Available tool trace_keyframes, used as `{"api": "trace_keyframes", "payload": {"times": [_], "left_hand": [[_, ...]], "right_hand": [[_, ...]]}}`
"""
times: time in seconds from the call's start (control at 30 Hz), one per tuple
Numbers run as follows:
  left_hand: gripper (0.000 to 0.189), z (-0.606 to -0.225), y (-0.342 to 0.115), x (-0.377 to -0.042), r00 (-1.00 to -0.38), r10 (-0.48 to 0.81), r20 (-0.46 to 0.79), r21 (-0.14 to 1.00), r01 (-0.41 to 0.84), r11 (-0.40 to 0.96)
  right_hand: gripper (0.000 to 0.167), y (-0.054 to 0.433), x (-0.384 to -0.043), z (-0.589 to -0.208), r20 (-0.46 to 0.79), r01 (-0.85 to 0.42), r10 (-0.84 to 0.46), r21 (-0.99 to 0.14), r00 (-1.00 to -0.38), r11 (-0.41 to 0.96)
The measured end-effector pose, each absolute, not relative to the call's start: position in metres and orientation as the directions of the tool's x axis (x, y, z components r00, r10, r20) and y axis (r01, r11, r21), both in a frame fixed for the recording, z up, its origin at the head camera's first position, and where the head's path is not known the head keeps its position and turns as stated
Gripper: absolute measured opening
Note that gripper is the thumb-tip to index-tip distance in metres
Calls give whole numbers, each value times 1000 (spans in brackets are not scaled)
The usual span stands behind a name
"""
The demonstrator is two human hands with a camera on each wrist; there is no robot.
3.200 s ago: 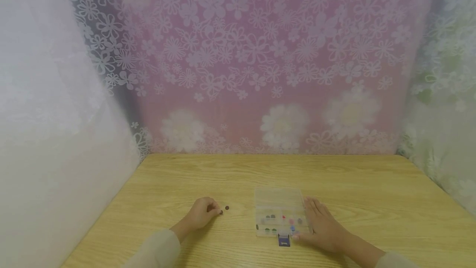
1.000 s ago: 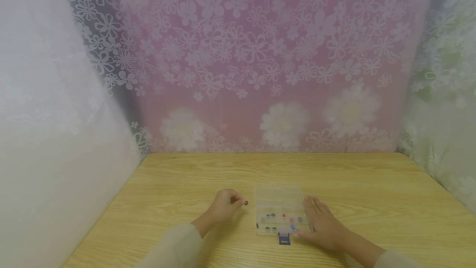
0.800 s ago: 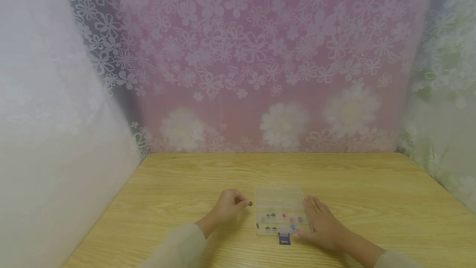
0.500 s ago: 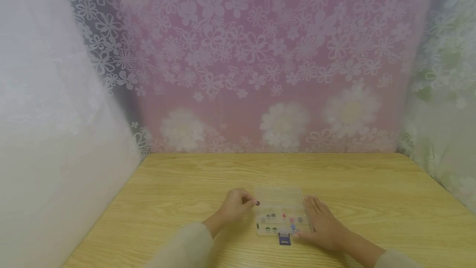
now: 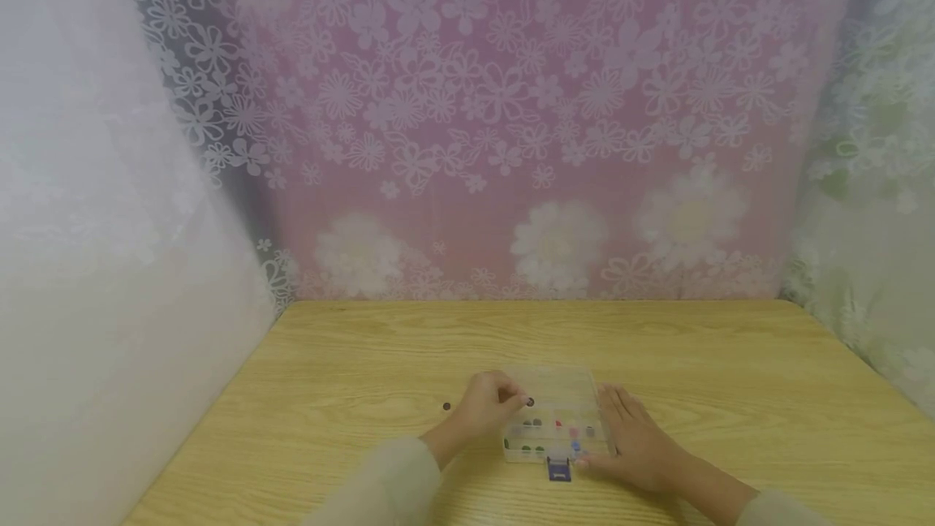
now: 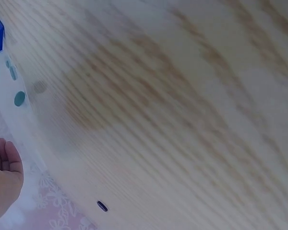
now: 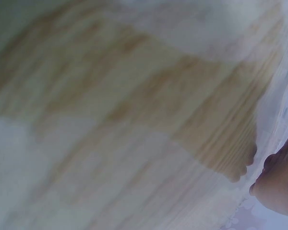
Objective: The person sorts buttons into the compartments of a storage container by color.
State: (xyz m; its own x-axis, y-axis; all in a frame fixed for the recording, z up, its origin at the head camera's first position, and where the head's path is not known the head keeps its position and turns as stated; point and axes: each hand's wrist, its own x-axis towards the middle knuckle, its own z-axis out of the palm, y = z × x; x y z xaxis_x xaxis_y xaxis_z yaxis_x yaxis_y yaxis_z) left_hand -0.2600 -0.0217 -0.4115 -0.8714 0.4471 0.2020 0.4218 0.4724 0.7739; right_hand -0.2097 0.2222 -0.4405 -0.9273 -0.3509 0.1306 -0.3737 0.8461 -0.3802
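Note:
My left hand (image 5: 485, 408) pinches a small dark round button (image 5: 530, 402) between thumb and fingertips, over the left part of a clear plastic compartment box (image 5: 551, 384). Several small buttons, green, dark, red, pink and blue, lie in the box's compartments. My right hand (image 5: 639, 441) rests with straight fingers along the box's right side, its thumb at the front edge. A blue-purple latch (image 5: 558, 471) juts from the front. In the left wrist view the left hand (image 6: 5, 177) shows only partly, and the pinched button is hidden.
Another dark button (image 5: 446, 407) lies on the wooden table (image 5: 351, 364), left of the box. A flowered curtain (image 5: 540, 144) hangs behind the table, with pale sheets at both sides.
My left hand has picked up one of two dark buttons from the table and carried it rightward over the box. The other button is visible again behind the wrist. The right hand stays put.

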Motion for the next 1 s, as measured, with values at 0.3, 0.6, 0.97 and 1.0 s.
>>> {"api": "trace_keyframes", "payload": {"times": [0.3, 0.6, 0.97, 1.0], "left_hand": [[10, -415, -1, -257, -867, 455, 205, 782, 425, 457], [12, -413, 8, -253, -854, 483, 194, 773, 436, 460], [11, -418, 27, -254, -816, 531, 228, 771, 485, 414], [11, -418, 29, -254, -814, 533, 231, 767, 489, 415]], "right_hand": [[108, 223, -210, -439, 128, -383, -362, -373, -923, 845], [107, 222, -210, -439, 164, -401, -367, -323, -916, 857], [105, 222, -208, -438, 168, -406, -370, -342, -914, 847], [105, 222, -208, -438, 165, -405, -370, -345, -914, 847]]}}
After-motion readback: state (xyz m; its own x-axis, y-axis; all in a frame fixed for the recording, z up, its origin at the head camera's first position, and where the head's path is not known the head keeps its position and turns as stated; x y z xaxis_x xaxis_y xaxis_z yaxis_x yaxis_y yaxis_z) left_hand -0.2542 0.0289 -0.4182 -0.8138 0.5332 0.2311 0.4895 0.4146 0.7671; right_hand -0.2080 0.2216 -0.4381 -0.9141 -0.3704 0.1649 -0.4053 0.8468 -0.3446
